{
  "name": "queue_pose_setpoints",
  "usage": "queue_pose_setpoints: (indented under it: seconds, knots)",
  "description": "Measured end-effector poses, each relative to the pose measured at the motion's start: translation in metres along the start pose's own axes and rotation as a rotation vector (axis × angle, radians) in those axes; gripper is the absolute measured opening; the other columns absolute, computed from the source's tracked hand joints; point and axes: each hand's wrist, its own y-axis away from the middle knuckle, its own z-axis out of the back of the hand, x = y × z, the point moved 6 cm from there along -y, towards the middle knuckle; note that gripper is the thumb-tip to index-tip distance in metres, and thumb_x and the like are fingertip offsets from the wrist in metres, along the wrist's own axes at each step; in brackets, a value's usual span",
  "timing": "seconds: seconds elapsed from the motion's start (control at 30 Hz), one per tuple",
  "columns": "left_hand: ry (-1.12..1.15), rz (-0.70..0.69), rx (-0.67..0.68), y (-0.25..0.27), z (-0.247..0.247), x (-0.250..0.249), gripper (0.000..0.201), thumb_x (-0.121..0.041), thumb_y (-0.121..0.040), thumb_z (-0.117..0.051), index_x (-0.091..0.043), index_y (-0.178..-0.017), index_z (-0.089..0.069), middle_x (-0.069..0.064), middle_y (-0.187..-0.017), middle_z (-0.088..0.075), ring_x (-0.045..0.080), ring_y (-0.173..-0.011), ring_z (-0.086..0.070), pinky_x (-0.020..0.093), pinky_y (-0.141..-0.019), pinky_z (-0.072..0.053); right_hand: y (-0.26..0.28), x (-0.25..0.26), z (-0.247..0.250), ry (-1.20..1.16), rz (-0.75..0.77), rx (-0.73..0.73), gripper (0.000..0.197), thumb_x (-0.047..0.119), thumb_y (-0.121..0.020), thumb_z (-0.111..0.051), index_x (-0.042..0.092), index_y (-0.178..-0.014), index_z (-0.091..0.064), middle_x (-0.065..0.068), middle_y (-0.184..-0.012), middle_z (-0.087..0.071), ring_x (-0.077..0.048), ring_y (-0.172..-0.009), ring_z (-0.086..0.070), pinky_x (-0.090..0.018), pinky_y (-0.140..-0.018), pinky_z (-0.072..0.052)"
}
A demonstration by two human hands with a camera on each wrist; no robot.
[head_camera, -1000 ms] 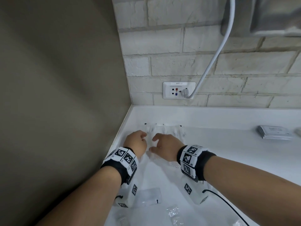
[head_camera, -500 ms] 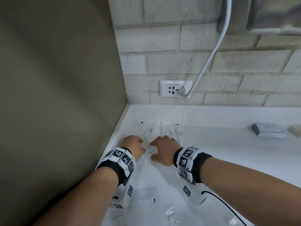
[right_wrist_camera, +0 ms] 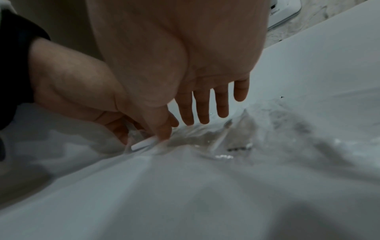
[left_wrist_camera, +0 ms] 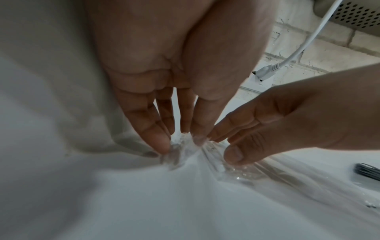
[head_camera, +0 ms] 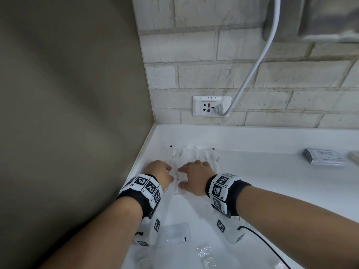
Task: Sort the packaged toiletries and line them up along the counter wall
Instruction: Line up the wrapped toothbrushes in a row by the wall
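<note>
We're at the back left corner of the white tabletop [head_camera: 262, 171], where the plain side wall [head_camera: 68, 113] meets the brick wall [head_camera: 252, 78].

Left hand [head_camera: 158, 174]: palm down, fingers straight and together, tips pressing on the left edge of the clear plastic toiletry packets [head_camera: 191, 158]. Left grip is released; nothing pinched or wrapped, as far as the left wrist view shows [left_wrist_camera: 160, 142].

The packets lie flat in a row side by side, long axis pointing at the brick wall, far ends near it but not touching. Thin white sticks show inside; we can't tell exactly what they are.

Right hand [head_camera: 195, 176]: just beside the left one, palm down, fingers extended, tips on the same packets, thumb [left_wrist_camera: 234, 153] also pressing the plastic down. Right grip is released too, flat contact only. In the right wrist view a short white stick [right_wrist_camera: 144, 144] sits inside the film under the thumb tip.

Nearer to us, between the forearms: one flat clear packet [head_camera: 175, 234] and a couple of crumpled clear wrappers [head_camera: 204, 252], apart from the row.

Wall socket [head_camera: 211, 106] above the row, white cable [head_camera: 256, 65] plugged into it.

Far right on the tabletop: a grey flat packet [head_camera: 324, 156], well apart from the hands.
</note>
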Motion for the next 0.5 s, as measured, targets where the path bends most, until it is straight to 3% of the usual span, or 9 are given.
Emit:
queue_pose_setpoints:
  seconds: [0.17, 0.5]
  knots:
    - [-0.005, -0.001, -0.003, -0.0015, -0.0003, 0.0001, 0.046, -0.019, -0.087, -0.068, -0.017, -0.132, -0.058, 0.002, -0.136, -0.058, 0.021, -0.122, -0.057, 0.032, -0.104, -0.044, -0.0015, -0.0033, 0.0003, -0.019, -0.026, 0.025, 0.061, 0.044, -0.091, -0.048, 0.028, -0.148, -0.033, -0.001, -0.152, -0.038, -0.026, -0.141, -0.028, -0.046, -0.119, -0.011]
    - [0.003, 0.005, -0.033, -0.0017, 0.0003, 0.002, 0.043, -0.023, -0.084, -0.069, -0.02, -0.126, -0.059, 0.001, -0.13, -0.058, 0.022, -0.11, -0.062, 0.037, -0.096, -0.052, 0.0021, -0.0023, 0.0006, -0.03, -0.031, 0.037, 0.06, 0.042, -0.094, -0.044, 0.025, -0.15, -0.03, -0.001, -0.155, -0.033, -0.026, -0.144, -0.024, -0.046, -0.12, -0.006]
